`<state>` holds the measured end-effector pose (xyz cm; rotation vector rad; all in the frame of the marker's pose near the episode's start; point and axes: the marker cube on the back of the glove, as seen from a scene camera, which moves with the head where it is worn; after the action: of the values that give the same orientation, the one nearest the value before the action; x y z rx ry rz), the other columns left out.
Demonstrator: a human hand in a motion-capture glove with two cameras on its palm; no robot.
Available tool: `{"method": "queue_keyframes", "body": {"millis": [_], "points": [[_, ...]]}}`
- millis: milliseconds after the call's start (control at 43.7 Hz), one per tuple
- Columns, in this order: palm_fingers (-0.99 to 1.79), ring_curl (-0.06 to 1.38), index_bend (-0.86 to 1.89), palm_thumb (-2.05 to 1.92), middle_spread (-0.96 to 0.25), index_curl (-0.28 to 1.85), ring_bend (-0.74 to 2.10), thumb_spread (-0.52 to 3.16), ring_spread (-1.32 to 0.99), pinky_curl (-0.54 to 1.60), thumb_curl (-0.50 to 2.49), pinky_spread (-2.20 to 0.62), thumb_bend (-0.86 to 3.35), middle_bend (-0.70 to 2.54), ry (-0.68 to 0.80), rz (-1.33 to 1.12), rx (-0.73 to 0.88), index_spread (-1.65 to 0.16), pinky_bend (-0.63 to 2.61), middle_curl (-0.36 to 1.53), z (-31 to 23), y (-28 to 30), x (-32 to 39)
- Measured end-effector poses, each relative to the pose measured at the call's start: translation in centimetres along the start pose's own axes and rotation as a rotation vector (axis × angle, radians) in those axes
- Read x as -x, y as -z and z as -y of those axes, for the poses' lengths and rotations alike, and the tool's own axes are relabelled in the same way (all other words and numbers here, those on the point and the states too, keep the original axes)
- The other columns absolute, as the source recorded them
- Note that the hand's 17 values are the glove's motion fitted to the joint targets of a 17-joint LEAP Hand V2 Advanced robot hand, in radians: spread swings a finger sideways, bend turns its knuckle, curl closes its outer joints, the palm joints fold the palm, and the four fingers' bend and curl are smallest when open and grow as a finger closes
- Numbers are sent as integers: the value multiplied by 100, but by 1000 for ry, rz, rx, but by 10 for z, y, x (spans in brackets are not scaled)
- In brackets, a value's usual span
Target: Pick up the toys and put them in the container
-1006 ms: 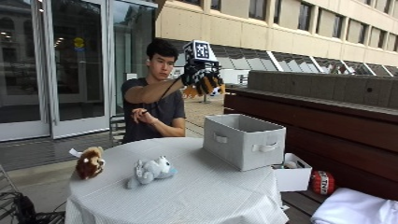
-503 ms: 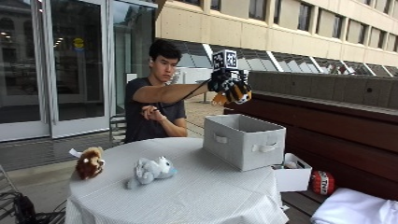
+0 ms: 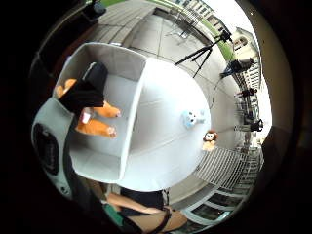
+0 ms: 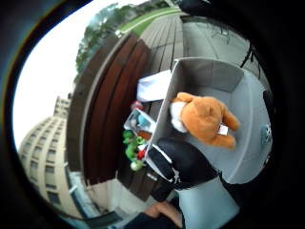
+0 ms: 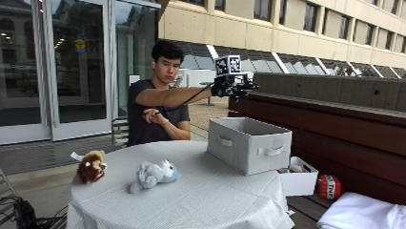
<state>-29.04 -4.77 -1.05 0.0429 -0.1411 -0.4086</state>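
My gloved right hand (image 5: 231, 86) is held out high above the grey fabric container (image 5: 247, 143), fingers spread and holding nothing. An orange plush toy (image 4: 202, 117) shows within the container's walls (image 4: 200, 76), free of the hand; in the little finger side view the toy (image 3: 95, 126) is partly covered by my black fingers (image 3: 87, 92). It is hidden in the outside view. A pale blue-white plush (image 5: 152, 174) and a brown lion plush (image 5: 92, 166) lie on the round white table (image 5: 209, 200), left of the container.
A small white box (image 5: 298, 179) with little toys stands by the wooden bench, beside a red ball (image 5: 329, 186) and a white cloth (image 5: 361, 214). The person's bare left hand (image 5: 151, 114) is held at the chest.
The hand carried the orange plush rightward to a spot over the container and let it go; the plush now shows inside the container walls. The two plush toys on the table have not moved.
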Motion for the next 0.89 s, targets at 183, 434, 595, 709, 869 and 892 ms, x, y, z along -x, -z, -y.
{"method": "queue_keyframes", "body": {"millis": [183,434,595,709,869,892], "points": [[-8,29,13,5,-10,23,70,111,-15,42,54,-16,-8,17,-13,-74,-14,-36,138,37,-12,15,-39],[-17,24,13,-4,-6,23,53,104,-8,38,44,-5,-6,18,-122,-140,-22,-34,131,36,-28,27,-134],[-17,22,12,-5,-6,23,45,100,-7,36,40,-1,-6,17,-205,-155,-11,-33,125,36,-29,19,-225],[-18,22,12,-6,-6,23,42,98,-7,33,37,1,-6,18,-293,-167,-3,-33,115,36,-31,4,-283],[-18,23,12,-5,-7,22,40,96,-8,30,35,3,-6,18,-319,-138,63,-33,101,36,-35,-27,-337],[-18,23,11,-6,-8,22,39,95,-9,29,34,3,-6,19,-322,-138,71,-33,100,36,-34,-34,-344]]}}
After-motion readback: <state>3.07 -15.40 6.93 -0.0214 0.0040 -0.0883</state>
